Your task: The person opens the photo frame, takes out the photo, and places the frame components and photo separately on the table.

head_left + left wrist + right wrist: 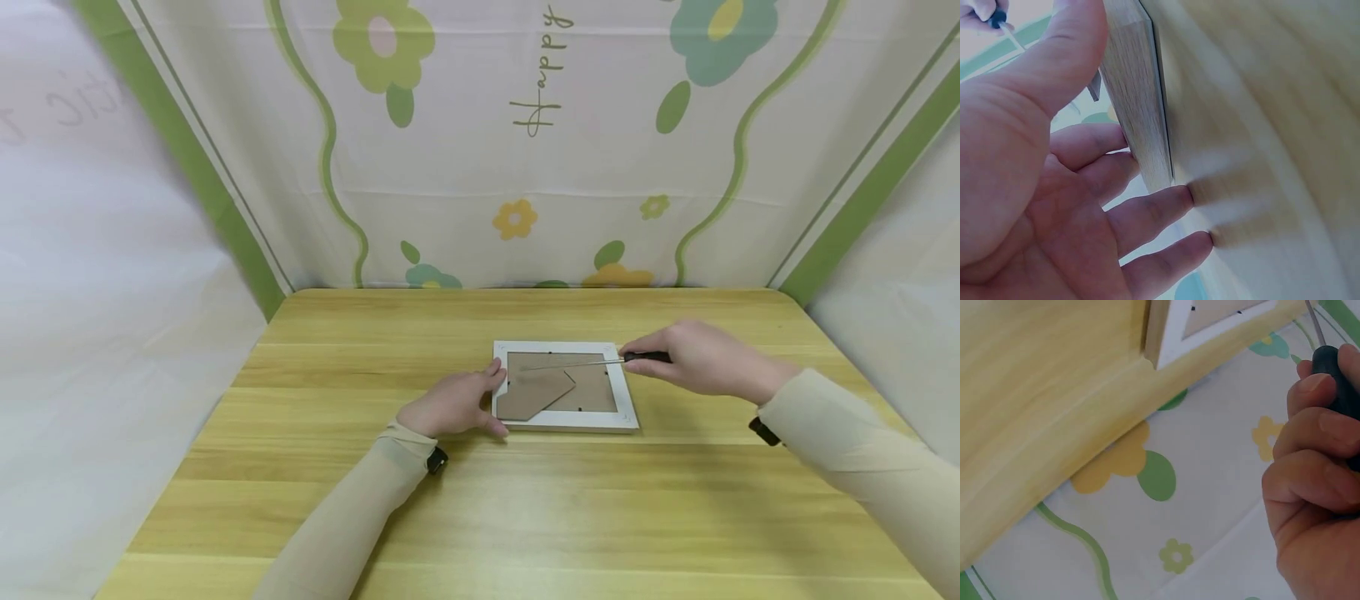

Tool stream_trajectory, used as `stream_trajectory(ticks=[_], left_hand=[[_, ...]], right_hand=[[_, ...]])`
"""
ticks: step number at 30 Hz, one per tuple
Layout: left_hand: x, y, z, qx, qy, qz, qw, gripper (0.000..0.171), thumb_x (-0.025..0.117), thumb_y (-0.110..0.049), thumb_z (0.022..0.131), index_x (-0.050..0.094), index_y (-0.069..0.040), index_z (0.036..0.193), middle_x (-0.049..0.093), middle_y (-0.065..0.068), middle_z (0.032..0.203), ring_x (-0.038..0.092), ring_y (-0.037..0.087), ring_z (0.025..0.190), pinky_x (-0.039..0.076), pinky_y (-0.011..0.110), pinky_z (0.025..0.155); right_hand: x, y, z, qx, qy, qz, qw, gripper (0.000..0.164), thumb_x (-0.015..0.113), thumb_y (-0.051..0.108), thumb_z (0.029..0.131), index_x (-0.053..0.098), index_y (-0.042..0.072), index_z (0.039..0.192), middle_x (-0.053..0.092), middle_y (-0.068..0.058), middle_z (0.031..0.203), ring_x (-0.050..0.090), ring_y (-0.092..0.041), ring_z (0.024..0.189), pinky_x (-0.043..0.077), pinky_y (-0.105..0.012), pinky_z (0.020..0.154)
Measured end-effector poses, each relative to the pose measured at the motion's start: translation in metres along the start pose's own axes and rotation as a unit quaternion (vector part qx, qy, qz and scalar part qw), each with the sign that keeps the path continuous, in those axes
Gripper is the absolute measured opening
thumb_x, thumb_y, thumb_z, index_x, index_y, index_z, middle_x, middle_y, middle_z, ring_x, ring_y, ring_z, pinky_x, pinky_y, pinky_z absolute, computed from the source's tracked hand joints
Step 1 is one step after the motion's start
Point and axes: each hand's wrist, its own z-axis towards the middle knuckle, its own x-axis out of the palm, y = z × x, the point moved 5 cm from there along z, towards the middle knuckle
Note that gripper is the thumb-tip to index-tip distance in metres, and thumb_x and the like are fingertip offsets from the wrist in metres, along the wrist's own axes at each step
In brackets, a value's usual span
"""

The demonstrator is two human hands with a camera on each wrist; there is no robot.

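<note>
A white picture frame (551,418) lies face down on the table, its brown backing board (540,379) and angled stand flap facing up. At its left front corner, my left hand (457,400) rests against the edge. The left wrist view shows these fingers (1154,212) nearly straight and spread beside the frame's wooden side (1141,94). My right hand (701,362) grips a screwdriver (647,357) by its dark handle, past the frame's right side. Its thin metal shaft reaches left across the backing; whether the tip touches the board, I cannot tell.
Small dark tabs (580,409) sit along the inner border of the frame. Beneath everything is a wood-grain table (525,508). A flower-print cloth (465,167) hangs behind its back edge, and pale cloth (112,333) hangs at the sides.
</note>
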Motion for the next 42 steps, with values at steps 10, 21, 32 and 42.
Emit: stream_trajectory(ticks=[10, 21, 32, 42], left_hand=[[0.000, 0.000, 0.001, 0.004, -0.002, 0.001, 1.0000, 0.100, 0.080, -0.046, 0.079, 0.029, -0.007, 0.155, 0.020, 0.013, 0.161, 0.038, 0.027, 0.139, 0.036, 0.038, 0.111], [0.001, 0.002, 0.002, 0.001, -0.002, -0.002, 1.0000, 0.100, 0.080, -0.046, 0.078, 0.029, -0.008, 0.156, 0.019, 0.012, 0.161, 0.038, 0.027, 0.139, 0.035, 0.037, 0.111], [0.001, 0.003, 0.003, -0.001, -0.004, 0.005, 1.0000, 0.100, 0.080, -0.046, 0.078, 0.030, -0.008, 0.155, 0.020, 0.012, 0.160, 0.038, 0.027, 0.139, 0.036, 0.036, 0.110], [0.000, 0.002, 0.003, 0.005, -0.003, 0.005, 1.0000, 0.099, 0.080, -0.046, 0.078, 0.031, -0.006, 0.155, 0.021, 0.013, 0.160, 0.038, 0.027, 0.139, 0.036, 0.036, 0.110]], right_hand=[[0.025, -0.007, -0.005, -0.010, -0.001, 0.043, 0.999, 0.033, 0.064, 0.033, 0.098, 0.074, 0.008, 0.117, 0.073, 0.005, 0.102, 0.060, 0.003, 0.074, 0.052, -0.028, 0.069], [0.032, -0.002, -0.002, -0.038, -0.013, 0.043, 0.998, 0.028, 0.066, 0.029, 0.097, 0.075, 0.008, 0.114, 0.072, 0.009, 0.098, 0.054, 0.003, 0.068, 0.049, -0.026, 0.065], [0.032, 0.003, 0.001, -0.031, -0.005, 0.034, 0.999, 0.029, 0.065, 0.028, 0.098, 0.075, 0.007, 0.115, 0.074, 0.004, 0.098, 0.057, 0.003, 0.068, 0.050, -0.026, 0.064], [0.029, 0.009, 0.001, -0.045, -0.025, 0.002, 0.999, 0.027, 0.068, 0.026, 0.096, 0.076, 0.006, 0.112, 0.074, 0.004, 0.093, 0.052, 0.006, 0.060, 0.048, -0.024, 0.060]])
